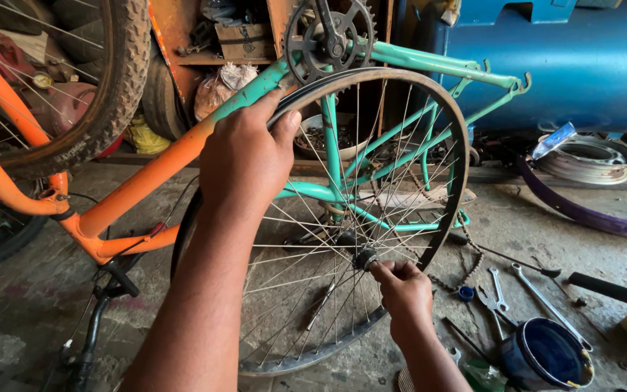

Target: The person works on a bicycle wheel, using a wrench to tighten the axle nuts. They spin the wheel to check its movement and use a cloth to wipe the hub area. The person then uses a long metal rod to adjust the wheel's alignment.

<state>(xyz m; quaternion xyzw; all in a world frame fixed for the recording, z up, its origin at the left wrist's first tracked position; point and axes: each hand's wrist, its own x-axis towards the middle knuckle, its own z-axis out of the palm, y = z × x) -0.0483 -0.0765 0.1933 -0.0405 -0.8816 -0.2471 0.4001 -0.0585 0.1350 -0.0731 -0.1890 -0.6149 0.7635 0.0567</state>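
Left forearm: closest to us, it runs up the middle of the view to our left hand (244, 156), whose fingers (284, 123) are clamped over the top of the bare wheel rim (459, 138).
Right hand: our right hand (404, 287) sits low, its fingers (382, 272) pinched together on the hub axle (364, 258) at the centre of the spokes.
Wheel: upright on the floor (531, 218), tyreless, held between our two hands, just in front of the upturned green-and-orange bicycle frame (154, 170).
Step in hand: we judge that we steady the rim while working the axle end by touch, a checking or adjusting stage at the hub.
Next move calls for: a firm hold at the rim and, likely, a tool.
Right of our right fingers: spanners (498, 287) on the floor, a small blue cap (466, 293), a blue tin (549, 354).
Beyond the rim fingers: chainring (328, 40), and a loose chain (466, 239) behind the spokes.
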